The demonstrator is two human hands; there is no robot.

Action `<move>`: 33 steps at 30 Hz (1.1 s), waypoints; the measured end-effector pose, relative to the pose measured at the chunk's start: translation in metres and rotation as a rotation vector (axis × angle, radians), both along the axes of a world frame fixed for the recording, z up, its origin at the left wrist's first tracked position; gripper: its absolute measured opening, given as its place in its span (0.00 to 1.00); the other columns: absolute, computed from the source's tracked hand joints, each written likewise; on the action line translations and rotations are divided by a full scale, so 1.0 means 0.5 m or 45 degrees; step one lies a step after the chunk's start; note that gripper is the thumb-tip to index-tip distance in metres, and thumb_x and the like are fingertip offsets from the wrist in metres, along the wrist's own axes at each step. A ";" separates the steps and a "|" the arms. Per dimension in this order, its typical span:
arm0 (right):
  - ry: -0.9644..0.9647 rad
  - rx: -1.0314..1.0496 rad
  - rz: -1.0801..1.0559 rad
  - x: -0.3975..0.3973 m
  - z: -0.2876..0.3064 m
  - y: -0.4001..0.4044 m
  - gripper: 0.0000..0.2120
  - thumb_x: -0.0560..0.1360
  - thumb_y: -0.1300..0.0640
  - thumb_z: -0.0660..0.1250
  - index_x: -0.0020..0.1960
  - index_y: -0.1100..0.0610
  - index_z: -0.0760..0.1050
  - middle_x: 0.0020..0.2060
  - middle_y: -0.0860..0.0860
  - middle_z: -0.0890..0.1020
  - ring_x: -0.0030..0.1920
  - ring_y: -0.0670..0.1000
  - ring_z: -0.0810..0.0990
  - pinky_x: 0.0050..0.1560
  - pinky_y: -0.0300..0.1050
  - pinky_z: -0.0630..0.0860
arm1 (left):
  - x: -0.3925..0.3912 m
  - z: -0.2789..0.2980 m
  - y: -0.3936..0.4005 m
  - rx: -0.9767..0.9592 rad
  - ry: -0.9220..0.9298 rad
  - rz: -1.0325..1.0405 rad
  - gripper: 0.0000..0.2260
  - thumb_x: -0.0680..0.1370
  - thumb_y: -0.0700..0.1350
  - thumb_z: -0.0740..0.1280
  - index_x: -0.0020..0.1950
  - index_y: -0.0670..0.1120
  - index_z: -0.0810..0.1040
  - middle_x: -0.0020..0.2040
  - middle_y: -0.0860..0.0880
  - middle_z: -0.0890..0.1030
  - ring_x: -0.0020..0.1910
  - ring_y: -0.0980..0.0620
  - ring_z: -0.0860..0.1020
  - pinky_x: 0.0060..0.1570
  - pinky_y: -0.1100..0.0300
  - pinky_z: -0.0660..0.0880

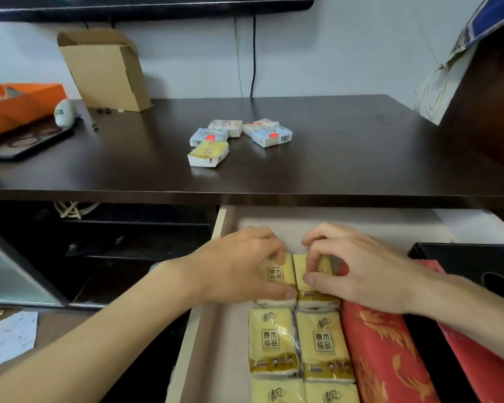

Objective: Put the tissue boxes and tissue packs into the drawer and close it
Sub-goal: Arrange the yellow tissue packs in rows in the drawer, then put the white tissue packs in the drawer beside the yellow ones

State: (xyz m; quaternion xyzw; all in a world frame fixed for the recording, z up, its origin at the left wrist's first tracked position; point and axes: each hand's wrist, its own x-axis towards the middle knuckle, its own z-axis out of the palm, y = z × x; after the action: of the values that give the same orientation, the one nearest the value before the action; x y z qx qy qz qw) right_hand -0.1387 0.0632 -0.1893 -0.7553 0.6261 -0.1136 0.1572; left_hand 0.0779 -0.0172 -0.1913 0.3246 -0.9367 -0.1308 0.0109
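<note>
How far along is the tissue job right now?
Done: yellow packs lie in rows in the open drawer, beside a red box and black box. In hand: the left hand and right hand are each setting a yellow pack into the back row. Left: loose packs on the tabletop, then closing the drawer.

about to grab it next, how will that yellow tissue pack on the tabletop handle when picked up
The yellow tissue pack probably squashes a little: it looks like soft film-wrapped paper. It is likely light for its size, small beside the hands. Lying flat on the tabletop, it should slide rather than roll or tip, and its glossy wrap may be slippery.
</note>
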 end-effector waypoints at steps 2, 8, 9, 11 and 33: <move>-0.207 -0.241 -0.004 0.000 0.003 0.003 0.13 0.74 0.36 0.62 0.42 0.43 0.79 0.56 0.35 0.79 0.59 0.39 0.77 0.59 0.53 0.75 | 0.007 0.026 -0.011 -0.019 0.149 0.064 0.17 0.72 0.69 0.64 0.51 0.58 0.77 0.52 0.60 0.75 0.51 0.59 0.75 0.48 0.56 0.73; -0.395 -0.669 0.054 0.015 0.069 -0.090 0.05 0.77 0.52 0.66 0.44 0.47 0.79 0.45 0.41 0.83 0.51 0.47 0.80 0.51 0.54 0.77 | 0.045 0.080 -0.077 -0.193 0.894 0.350 0.06 0.75 0.52 0.65 0.47 0.54 0.81 0.48 0.58 0.82 0.50 0.58 0.80 0.50 0.50 0.79; -0.354 -0.679 0.030 0.018 0.081 -0.119 0.04 0.77 0.50 0.65 0.46 0.46 0.79 0.46 0.40 0.83 0.52 0.46 0.78 0.52 0.53 0.77 | 0.050 0.082 -0.096 -0.268 0.942 0.407 0.08 0.76 0.50 0.64 0.51 0.53 0.81 0.52 0.58 0.81 0.54 0.56 0.79 0.53 0.49 0.78; -0.236 -0.651 -0.048 0.024 0.096 -0.186 0.08 0.76 0.47 0.64 0.53 0.45 0.78 0.53 0.40 0.81 0.55 0.44 0.75 0.56 0.53 0.75 | 0.056 0.077 -0.141 -0.385 0.893 0.510 0.15 0.77 0.49 0.64 0.62 0.50 0.78 0.63 0.54 0.77 0.64 0.51 0.74 0.61 0.49 0.74; -0.137 -0.455 -0.386 0.024 0.051 -0.433 0.15 0.76 0.42 0.70 0.58 0.49 0.75 0.63 0.50 0.71 0.60 0.55 0.76 0.52 0.50 0.71 | 0.106 0.071 -0.267 -0.687 0.390 0.853 0.21 0.79 0.53 0.61 0.68 0.43 0.75 0.67 0.44 0.76 0.66 0.44 0.73 0.63 0.49 0.69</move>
State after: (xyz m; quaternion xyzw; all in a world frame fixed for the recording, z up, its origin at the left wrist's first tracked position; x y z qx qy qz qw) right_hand -0.1268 -0.1531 -0.1638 -0.6614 0.6929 -0.2849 0.0353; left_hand 0.1308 -0.1508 -0.1560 0.5722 -0.7682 0.0821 0.2751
